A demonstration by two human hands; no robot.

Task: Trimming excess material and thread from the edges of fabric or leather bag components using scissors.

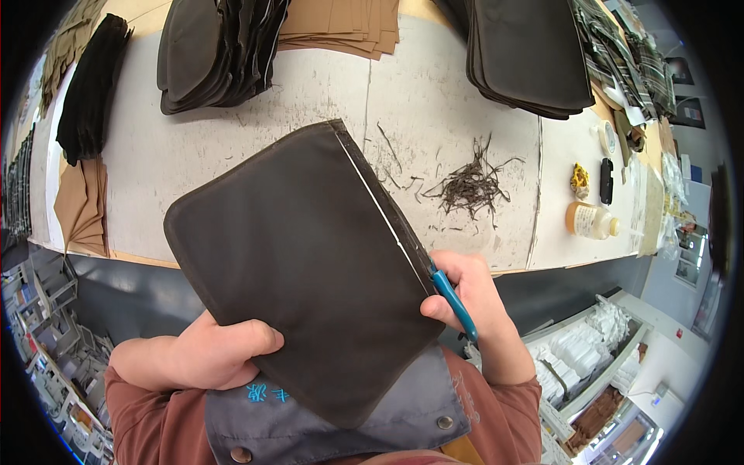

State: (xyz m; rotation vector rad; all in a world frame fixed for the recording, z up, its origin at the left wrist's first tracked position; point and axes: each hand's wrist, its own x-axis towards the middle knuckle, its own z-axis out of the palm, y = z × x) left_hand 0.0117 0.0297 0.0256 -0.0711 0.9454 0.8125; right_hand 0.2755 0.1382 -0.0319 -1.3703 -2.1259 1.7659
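A dark brown, round-cornered fabric panel (290, 256) is held tilted in front of my body, over the table's near edge. My left hand (226, 351) grips its lower left side, thumb on top and fingers hidden beneath. Along the panel's right edge runs a dark seam strip with a white line (378, 206) beside it. At the lower end of that strip, my right hand (465, 285) is closed around blue-handled snips (456, 305). The blades are mostly hidden at the panel's edge. My right thumb lies close to the panel's surface.
Loose dark thread and fabric trimmings (474, 186) lie heaped on the white tabletop (325, 87). Stacks of dark panels (529, 52) and brown pieces (343, 23) stand farther back. A bottle of yellowish liquid (590, 221) lies at right, near a tape roll (607, 136).
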